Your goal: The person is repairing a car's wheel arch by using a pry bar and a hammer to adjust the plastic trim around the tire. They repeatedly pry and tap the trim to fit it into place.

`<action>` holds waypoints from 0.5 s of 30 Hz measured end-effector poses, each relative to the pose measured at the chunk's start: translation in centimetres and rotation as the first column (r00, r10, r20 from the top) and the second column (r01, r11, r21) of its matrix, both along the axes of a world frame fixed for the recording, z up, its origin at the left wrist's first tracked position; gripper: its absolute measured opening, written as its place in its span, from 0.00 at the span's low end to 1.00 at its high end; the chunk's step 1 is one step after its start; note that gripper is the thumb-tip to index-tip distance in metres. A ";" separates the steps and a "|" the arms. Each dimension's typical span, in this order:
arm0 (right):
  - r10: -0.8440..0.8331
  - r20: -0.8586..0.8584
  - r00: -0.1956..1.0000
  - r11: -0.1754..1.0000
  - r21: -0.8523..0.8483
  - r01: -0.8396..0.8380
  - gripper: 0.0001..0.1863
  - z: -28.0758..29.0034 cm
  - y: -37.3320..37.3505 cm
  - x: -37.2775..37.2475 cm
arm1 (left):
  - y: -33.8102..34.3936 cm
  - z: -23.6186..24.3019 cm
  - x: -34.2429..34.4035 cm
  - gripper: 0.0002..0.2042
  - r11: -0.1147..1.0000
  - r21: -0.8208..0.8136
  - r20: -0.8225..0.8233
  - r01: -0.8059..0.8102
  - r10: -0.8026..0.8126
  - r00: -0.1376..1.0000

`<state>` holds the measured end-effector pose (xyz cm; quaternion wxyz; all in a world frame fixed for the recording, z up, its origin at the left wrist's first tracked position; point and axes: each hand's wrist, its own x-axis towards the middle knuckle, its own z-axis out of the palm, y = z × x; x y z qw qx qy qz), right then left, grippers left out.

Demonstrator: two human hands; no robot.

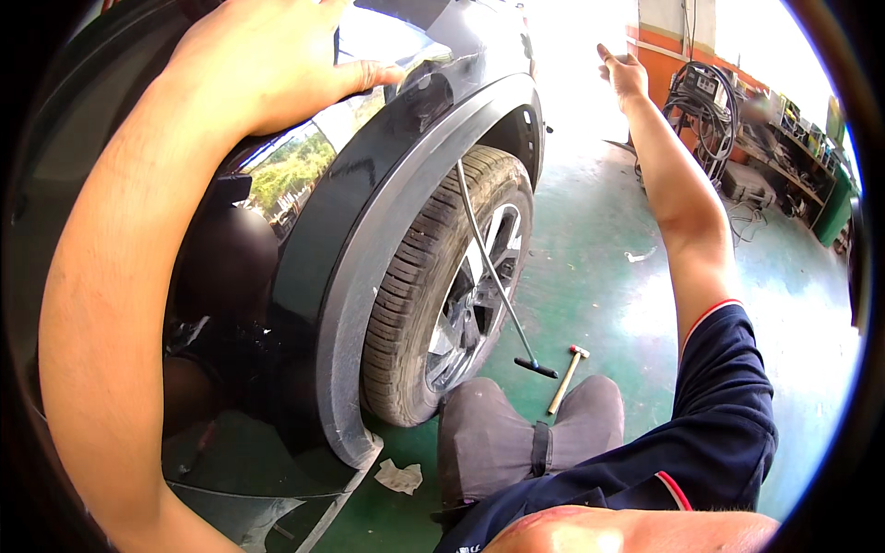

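My left hand (253, 69) is at the dark car's fender (346, 207), above the wheel arch, with the thumb spread away from the fingers. Its fingertips run past the top edge of the picture. My right arm reaches out to the far right, away from the car. There my right hand (625, 76) is raised with curled fingers, and glare hides what they may hold. Between my arms, a T-handled metal rod (493, 267) slants from the wheel arch down past the tire (415, 286), its black handle low beside the wheel.
A mallet (568, 380) with a pale handle lies on the green floor near my knees (530, 429). A crumpled paper scrap (399, 476) is beside the car's lower edge. Coiled cables (705, 97), a grey case (749, 184), loaded shelves and a green bin (837, 207) stand at the right.
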<state>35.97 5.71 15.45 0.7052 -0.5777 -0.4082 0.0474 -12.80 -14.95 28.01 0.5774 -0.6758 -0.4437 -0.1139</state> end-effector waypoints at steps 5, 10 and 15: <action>-0.005 0.186 0.982 0.997 -0.079 0.020 0.30 -0.2 -0.9 1.2 | -1.9 1.4 0.0 0.42 0.963 -0.269 0.018 0.031 -0.027 0.999; -0.161 0.256 0.953 0.986 0.075 0.147 0.33 -4.4 -1.7 3.2 | -2.7 1.6 -0.8 0.40 0.952 -0.297 0.033 0.073 -0.066 0.997; -0.465 0.177 0.868 0.885 0.121 0.449 0.21 -25.1 -3.7 6.8 | -3.0 1.0 -0.9 0.40 0.962 -0.272 0.028 0.026 -0.019 0.999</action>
